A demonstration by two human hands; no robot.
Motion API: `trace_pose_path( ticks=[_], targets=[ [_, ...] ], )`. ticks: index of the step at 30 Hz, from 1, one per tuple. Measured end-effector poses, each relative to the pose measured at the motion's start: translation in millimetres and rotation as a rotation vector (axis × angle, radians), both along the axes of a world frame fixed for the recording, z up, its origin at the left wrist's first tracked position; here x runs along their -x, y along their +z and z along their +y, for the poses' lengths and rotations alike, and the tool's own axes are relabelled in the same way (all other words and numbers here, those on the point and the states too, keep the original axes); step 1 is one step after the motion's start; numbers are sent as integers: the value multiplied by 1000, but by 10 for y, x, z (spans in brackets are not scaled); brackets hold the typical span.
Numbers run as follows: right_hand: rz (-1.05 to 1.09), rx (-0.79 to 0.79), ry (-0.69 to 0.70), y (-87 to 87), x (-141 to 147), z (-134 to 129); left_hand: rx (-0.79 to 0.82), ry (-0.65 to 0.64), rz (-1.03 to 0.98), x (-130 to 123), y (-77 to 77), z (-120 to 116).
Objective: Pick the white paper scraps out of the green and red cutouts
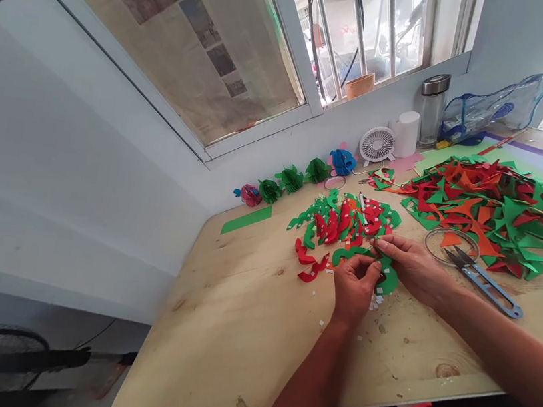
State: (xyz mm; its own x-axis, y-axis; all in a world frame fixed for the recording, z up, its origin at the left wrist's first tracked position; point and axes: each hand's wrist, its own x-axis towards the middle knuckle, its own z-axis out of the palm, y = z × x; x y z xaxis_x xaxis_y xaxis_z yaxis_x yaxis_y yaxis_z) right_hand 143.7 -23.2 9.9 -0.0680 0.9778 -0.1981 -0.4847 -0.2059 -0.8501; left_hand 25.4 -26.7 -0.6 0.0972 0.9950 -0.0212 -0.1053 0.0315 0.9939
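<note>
Left hand (355,284), right hand (407,262) close together over counter (237,306); grip of both pinched narrow on green paper piece (386,281); scissors (485,282) beside tape roll (452,247); paper scraps (498,208) heaped behind.

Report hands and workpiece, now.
Both hands, left and right, at green paper. Snips lying beside right forearm. Large scrap pile beyond; small cut pieces just past hands.

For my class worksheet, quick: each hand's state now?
Left hand: pinched shut beside green paper; hold unclear.
Right hand: pinched shut; anything held too small to tell.
</note>
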Motion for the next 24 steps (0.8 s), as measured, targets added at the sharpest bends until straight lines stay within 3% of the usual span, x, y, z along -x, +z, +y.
trace_pose_path(
  ticks=[7, 12, 17, 24],
  targets=[
    [-51, -52, 50, -17, -9, -2, 9, 86, -70, 17, 0, 38],
    [-308, -100, 59, -66, 7, 3, 10, 187, -134, 38, -21, 64],
    [-564, -188, 44, -57, 14, 18, -9, 204, -199, 47, -72, 88],
    [-504, -164, 40, -58, 12, 31, 34, 169, -245, 41, -76, 98]
  ],
)
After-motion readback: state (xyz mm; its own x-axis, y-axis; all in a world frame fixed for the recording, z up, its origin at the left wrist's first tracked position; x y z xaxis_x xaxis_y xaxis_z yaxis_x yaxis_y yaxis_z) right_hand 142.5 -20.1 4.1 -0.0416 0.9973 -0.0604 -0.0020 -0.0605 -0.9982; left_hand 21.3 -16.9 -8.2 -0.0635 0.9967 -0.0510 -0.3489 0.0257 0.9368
